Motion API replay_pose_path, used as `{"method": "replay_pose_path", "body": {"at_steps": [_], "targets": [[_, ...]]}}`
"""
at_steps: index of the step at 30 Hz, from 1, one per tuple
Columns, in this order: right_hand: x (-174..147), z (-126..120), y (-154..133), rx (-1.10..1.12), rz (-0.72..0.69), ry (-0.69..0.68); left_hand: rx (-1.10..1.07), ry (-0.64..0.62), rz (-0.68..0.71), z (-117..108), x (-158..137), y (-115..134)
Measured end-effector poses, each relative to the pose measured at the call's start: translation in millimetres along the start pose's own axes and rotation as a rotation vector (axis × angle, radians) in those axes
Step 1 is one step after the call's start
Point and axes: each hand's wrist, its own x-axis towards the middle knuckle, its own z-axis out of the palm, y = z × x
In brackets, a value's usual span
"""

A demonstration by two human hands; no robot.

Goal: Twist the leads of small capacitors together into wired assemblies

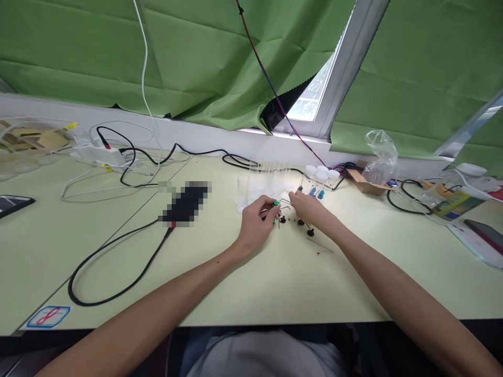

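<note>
My left hand (255, 222) is closed in a pinch on a small green part (276, 203), just above the table. Close to its right, my right hand (309, 208) has its fingers pressed together around the end of a thin bent metal rod (286, 200), which points toward the green part. Whether the rod touches that part is too small to tell. Below the hands lie small black round parts (310, 232) and tiny metal pieces. A thin straight rod (320, 244) and a tiny red bit (318, 254) rest nearer to me.
Clear tubes stand behind my hands, beside a clear plastic cup (242, 189). White-capped vials (322, 174) and blue parts (321, 194) are at the back right. A small cardboard box (369, 183) holds a plastic bag. A black cable (113, 302) loops across the left side.
</note>
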Motion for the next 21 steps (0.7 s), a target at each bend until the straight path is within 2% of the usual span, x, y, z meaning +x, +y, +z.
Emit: {"method": "replay_pose_path", "body": {"at_steps": [6, 10, 15, 18, 21], "targets": [[-17.3, -33.8, 7.3, 0.065, -0.023, 0.076, 0.018, -0.007, 0.015, 0.2, -0.5, -1.9], [-29.6, -57.3, 16.2, 0.332, -0.056, 0.245, 0.030, -0.011, 0.018, 0.1, -0.9, -1.2], [-50.0, -88.6, 17.4, 0.435, -0.078, 0.372, 0.042, -0.015, 0.023, 0.8, -1.6, -2.2], [-59.8, -105.1, 12.7, 0.468, -0.114, 0.383, 0.057, -0.018, 0.022, 1.4, -2.0, -4.4], [-61.9, -115.0, 8.2, 0.479, -0.143, 0.290, 0.070, -0.023, 0.025, 1.4, -2.1, -5.6]]}}
